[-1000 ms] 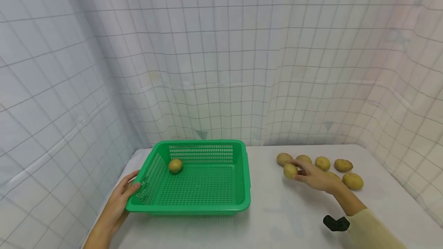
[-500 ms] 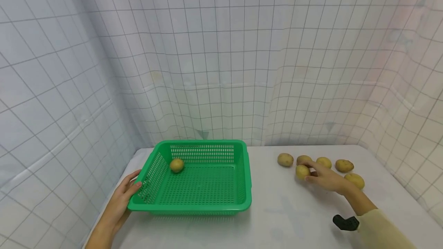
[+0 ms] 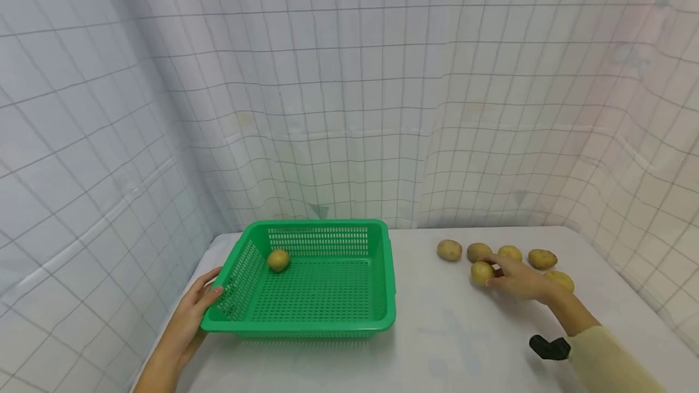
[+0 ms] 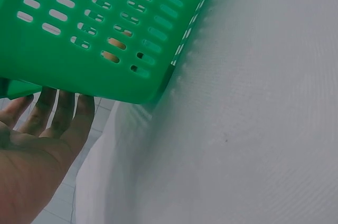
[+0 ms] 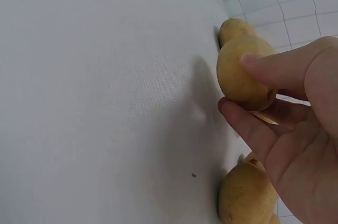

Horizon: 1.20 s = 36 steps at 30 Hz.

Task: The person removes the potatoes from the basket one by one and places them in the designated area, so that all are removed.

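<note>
My left hand [image 3: 188,314] grips the left rim of a green plastic basket [image 3: 306,327], thumb over the rim. In the left wrist view, its fingers [image 4: 62,113] reach up to the underside of the basket's rim. One potato [image 3: 278,260] lies in the basket's back left part. Over on the right, my right hand [image 3: 521,279] holds a potato [image 3: 482,273] between thumb and fingers. The right wrist view shows the thumb on the side of this potato [image 5: 244,76]; whether it touches the table is unclear.
Several potatoes lie near the right hand, among them one at the left [image 3: 449,250], one behind the held potato [image 3: 479,251] and one at the far right [image 3: 542,259]. A white gridded curtain [image 3: 338,108] surrounds the white table [image 3: 431,332] at the back and sides.
My right hand has moved to the right with its potato, away from the leftmost loose potato, slowing over the last half second. The left hand and basket stay in place.
</note>
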Each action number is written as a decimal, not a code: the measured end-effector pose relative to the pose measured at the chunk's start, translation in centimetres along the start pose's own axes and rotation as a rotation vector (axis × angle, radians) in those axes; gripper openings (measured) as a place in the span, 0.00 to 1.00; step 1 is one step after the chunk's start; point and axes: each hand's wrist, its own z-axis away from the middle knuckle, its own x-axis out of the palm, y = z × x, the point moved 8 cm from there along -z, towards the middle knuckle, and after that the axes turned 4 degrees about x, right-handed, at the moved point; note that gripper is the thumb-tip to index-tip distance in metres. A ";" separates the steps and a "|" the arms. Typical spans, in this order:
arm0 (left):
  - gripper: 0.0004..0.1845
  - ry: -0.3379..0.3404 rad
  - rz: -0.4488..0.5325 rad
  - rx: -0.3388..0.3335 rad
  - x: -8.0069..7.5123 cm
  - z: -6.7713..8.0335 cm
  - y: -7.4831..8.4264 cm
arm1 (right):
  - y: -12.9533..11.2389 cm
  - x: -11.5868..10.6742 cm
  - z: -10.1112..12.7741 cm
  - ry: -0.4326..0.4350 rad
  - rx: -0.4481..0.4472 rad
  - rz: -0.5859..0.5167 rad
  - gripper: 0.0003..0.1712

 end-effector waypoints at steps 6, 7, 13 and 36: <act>0.29 -0.008 0.009 0.013 0.1 -0.2 0.1 | -0.8 -0.1 -0.4 -0.001 -0.114 0.176 0.26; 0.29 -0.012 0.012 0.014 0.0 -0.2 0.1 | -1.0 -0.1 -0.5 -0.001 -0.135 0.205 0.25; 0.29 -0.018 0.023 0.014 0.0 0.0 0.1 | -1.3 -0.4 -0.7 -0.010 -0.087 0.310 0.26; 0.30 0.005 0.008 0.010 0.0 -0.1 0.0 | -1.0 -0.8 -0.3 -0.020 -0.035 0.320 0.30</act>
